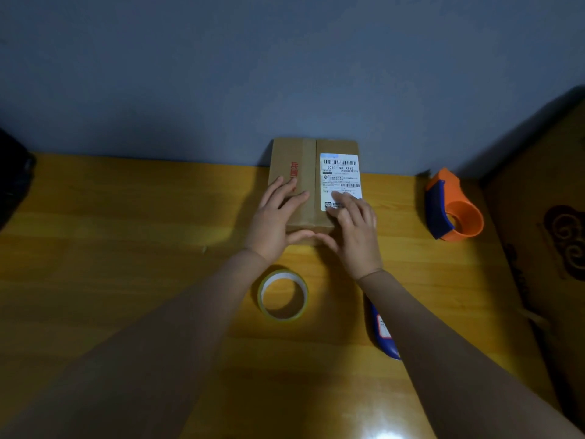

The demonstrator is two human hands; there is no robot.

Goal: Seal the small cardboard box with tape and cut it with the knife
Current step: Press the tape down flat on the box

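A small brown cardboard box (308, 166) with a white shipping label lies on the wooden table against the back wall. My left hand (275, 217) rests flat on its near left part, fingers spread, thumb on the near side. My right hand (354, 226) lies flat on its near right part, over the label's lower edge. Both thumbs meet at the box's near edge. A roll of clear tape (282, 294) lies flat on the table between my forearms. A blue utility knife (383, 334) lies under my right forearm, partly hidden.
An orange and blue tape dispenser (452, 207) stands at the back right. A large brown cardboard box (544, 236) with a dark swirl print lines the right edge. A dark object (12, 175) sits at the far left. The wooden table (126, 248) ends at the grey wall.
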